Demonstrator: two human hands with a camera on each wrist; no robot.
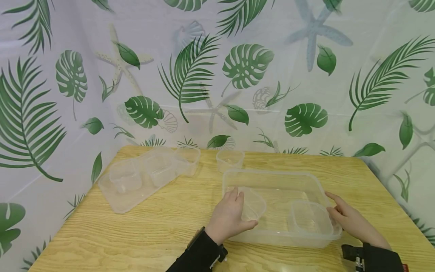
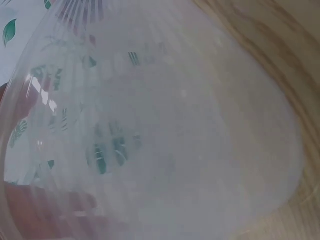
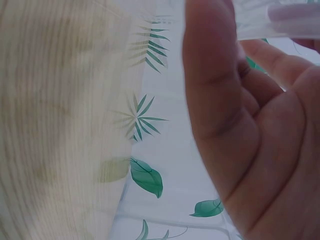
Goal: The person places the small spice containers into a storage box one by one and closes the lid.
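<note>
A: Nearest to us, what do the hands do?
B: The left hand (image 1: 227, 219) is half curled and holds a small clear cup (image 1: 253, 206) between thumb and fingers, inside the left part of the big clear tub (image 1: 272, 238). The right hand (image 1: 351, 221) is partly open at the tub's right wall; if it pinches this wall, I cannot tell.
A: Which step is it, in your opinion?
B: I believe, the placing of cups in the tub. A second cup (image 1: 310, 219) sits in the near right corner. The next move calls for settling the held cup flat, then loosening the left fingers gently.
A: And farther?
B: A flat clear piece (image 1: 119, 204), perhaps a lid, carries two small cups (image 1: 125, 177). Behind the tub stands one loose cup (image 1: 231, 162), then comes the leaf-printed cloth (image 1: 204, 75).
</note>
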